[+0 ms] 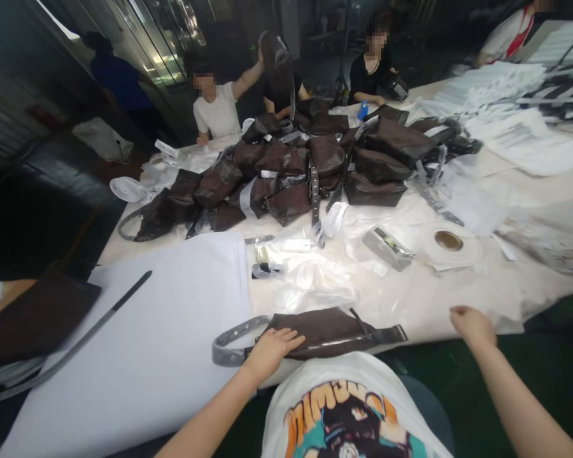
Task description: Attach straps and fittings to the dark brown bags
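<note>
Brown bag (pixel 325 329): along the counter's (pixel 420 302) near edge, strap over the white sheet (pixel 186 318).
Left hand (pixel 273 353): fingers flat and loose on the bag.
Right hand (pixel 475 326): fingers curled; cannot tell if pinching anything.
Shirt (pixel 348 416): orange lettering, unclear.
Room: counter between bag and right hand.

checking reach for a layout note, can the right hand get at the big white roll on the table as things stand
Probably yes: only pale table cover shows between the right hand and the white roll.
</note>
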The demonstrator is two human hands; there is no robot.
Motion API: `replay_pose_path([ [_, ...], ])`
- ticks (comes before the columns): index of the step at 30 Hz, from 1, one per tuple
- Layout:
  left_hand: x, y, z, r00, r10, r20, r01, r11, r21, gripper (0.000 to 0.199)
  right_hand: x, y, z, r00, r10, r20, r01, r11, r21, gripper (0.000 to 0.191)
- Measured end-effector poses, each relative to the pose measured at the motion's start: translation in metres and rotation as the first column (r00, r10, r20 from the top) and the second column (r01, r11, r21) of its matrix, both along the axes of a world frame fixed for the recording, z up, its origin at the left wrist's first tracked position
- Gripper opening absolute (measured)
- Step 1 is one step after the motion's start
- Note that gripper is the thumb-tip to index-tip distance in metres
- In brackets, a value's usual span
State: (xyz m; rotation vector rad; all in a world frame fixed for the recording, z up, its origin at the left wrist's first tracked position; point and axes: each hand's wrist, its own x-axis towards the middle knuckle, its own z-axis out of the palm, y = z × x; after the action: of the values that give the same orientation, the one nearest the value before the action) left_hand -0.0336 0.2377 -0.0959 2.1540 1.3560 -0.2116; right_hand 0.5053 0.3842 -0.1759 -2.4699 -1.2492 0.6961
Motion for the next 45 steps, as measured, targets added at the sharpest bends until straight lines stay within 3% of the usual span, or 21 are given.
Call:
replay_pose_path([
  [1,0.001,0.000,0.000,1.000,0.013,0.003,-0.013,1.000,-0.006,0.088,-0.011,0.016,0.004,0.999,0.012,-0.030,-0.011,1.000,0.012,0.016],
  [2,0.002,0.001,0.001,1.000,0.025,0.001,-0.025,1.000,-0.014,0.092,-0.031,0.030,0.006,0.986,0.041,-0.161,-0.041,0.999,0.004,0.027],
  [3,0.004,0.001,0.001,0.999,0.034,-0.006,-0.034,0.999,-0.025,0.096,-0.058,0.041,0.003,0.931,0.096,-0.353,-0.119,0.992,-0.043,0.038],
  [5,0.007,0.001,0.000,0.999,0.045,-0.024,-0.047,0.998,-0.052,0.097,-0.126,0.055,-0.011,0.856,0.156,-0.493,-0.239,0.965,-0.110,0.045],
  [9,0.003,0.001,-0.006,0.995,0.090,-0.032,-0.093,0.992,-0.091,0.092,-0.243,0.074,-0.049,0.803,0.287,-0.522,-0.426,0.889,-0.166,0.032],
  [12,-0.006,0.001,-0.009,0.983,0.184,-0.011,-0.184,0.977,-0.105,0.088,-0.278,0.096,-0.064,0.800,0.374,-0.469,-0.460,0.884,-0.080,0.030],
  [15,-0.011,-0.001,-0.004,0.962,0.273,-0.006,-0.271,0.955,-0.119,0.084,-0.278,0.121,-0.064,0.796,0.422,-0.434,-0.474,0.880,-0.014,0.031],
  [18,-0.010,-0.001,0.007,0.941,0.338,-0.024,-0.336,0.924,-0.181,0.086,-0.257,0.131,-0.060,0.783,0.432,-0.449,-0.475,0.880,0.018,0.031],
  [21,-0.001,0.007,0.020,0.920,0.389,0.053,-0.364,0.895,-0.258,0.093,-0.221,0.121,-0.053,0.747,0.428,-0.509,-0.460,0.885,0.069,0.029],
  [24,0.019,0.026,0.027,0.874,0.422,0.240,-0.364,0.897,-0.249,0.076,-0.179,0.095,-0.045,0.735,0.401,-0.546,-0.403,0.907,0.124,0.034],
  [28,0.057,0.058,0.032,0.818,0.443,0.367,-0.406,0.896,-0.178,0.053,-0.132,0.067,-0.046,0.803,0.324,-0.500,-0.276,0.946,0.169,0.040],
  [32,0.072,0.073,0.033,0.791,0.462,0.401,-0.429,0.886,-0.175,0.046,-0.110,0.073,-0.058,0.874,0.256,-0.413,-0.184,0.961,0.206,0.031],
  [37,0.046,0.063,0.017,0.680,0.610,0.406,-0.574,0.788,-0.222,0.039,-0.126,0.109,-0.075,0.898,0.272,-0.346,-0.200,0.952,0.231,0.022],
  [41,0.029,0.044,0.004,0.572,0.695,0.435,-0.645,0.709,-0.286,0.036,-0.168,0.131,-0.084,0.860,0.379,-0.342,-0.314,0.921,0.232,0.018],
  [45,0.029,0.026,-0.004,0.463,0.772,0.434,-0.708,0.617,-0.343,0.032,-0.220,0.147,-0.086,0.788,0.510,-0.345,-0.444,0.859,0.256,0.016],
])
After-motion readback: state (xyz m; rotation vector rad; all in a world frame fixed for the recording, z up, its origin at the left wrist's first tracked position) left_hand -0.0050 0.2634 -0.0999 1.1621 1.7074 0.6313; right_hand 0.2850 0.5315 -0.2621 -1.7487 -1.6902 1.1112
